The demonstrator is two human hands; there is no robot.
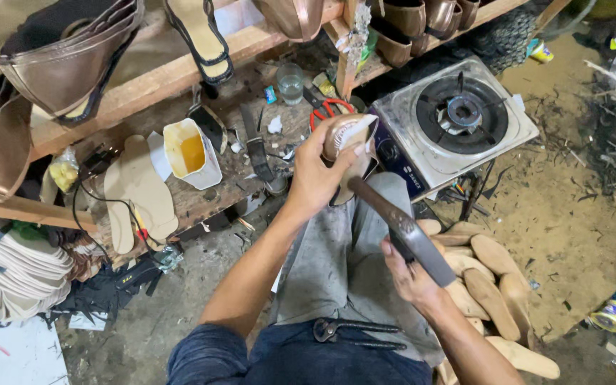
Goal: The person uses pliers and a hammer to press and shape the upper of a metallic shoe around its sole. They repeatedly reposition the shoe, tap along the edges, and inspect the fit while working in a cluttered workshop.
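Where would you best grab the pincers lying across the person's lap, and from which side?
Probably the pincers by the two long handles, coming from above on the right-hand side. They lie flat on the lap with the jaw head to the left and the handles running right, slightly spread and uncovered.

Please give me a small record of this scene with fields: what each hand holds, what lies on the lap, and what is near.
left hand: grips a shiny bronze shoe upper on a last, held over the knee
right hand: holds a dark flat-sided hammer-like tool, its head touching the shoe
lap: black metal pincers on grey trousers
right of knees: single-burner steel gas stove; pile of pale wooden lasts on the floor
bench: white cut container of yellow glue, beige insoles, red-handled scissors
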